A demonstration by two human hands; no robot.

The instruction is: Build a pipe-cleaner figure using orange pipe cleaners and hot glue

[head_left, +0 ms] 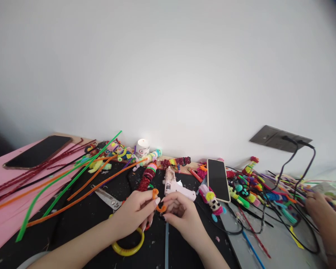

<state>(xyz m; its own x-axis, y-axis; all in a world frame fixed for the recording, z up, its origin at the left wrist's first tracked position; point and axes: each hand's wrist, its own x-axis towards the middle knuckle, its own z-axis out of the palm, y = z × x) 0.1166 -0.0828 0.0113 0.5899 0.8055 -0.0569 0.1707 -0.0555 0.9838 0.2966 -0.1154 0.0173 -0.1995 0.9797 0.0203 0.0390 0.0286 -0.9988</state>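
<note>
A short curled piece of orange pipe cleaner [161, 209] is between my two hands, over the black mat. My left hand [136, 211] pinches it between thumb and fingers, one curl poking up above the thumb. Its other end meets the curled fingertips of my right hand [183, 215], which is closed on it. Beneath my left hand lie scissors [128, 251] with a yellow handle loop, their blades pointing up and left. A pale pink glue gun [177, 189] rests just behind my right hand. A thin translucent glue stick [167, 244] lies in front, between my forearms.
Long pipe cleaners [64, 201] cross the pink sheet at left, beside a dark phone [37, 151]. A second phone [218, 180], pipe-cleaner figures [211, 200] and black cables [302, 179] crowd the right. Another person's hand [323, 216] is at far right. A white cup [143, 147] stands behind.
</note>
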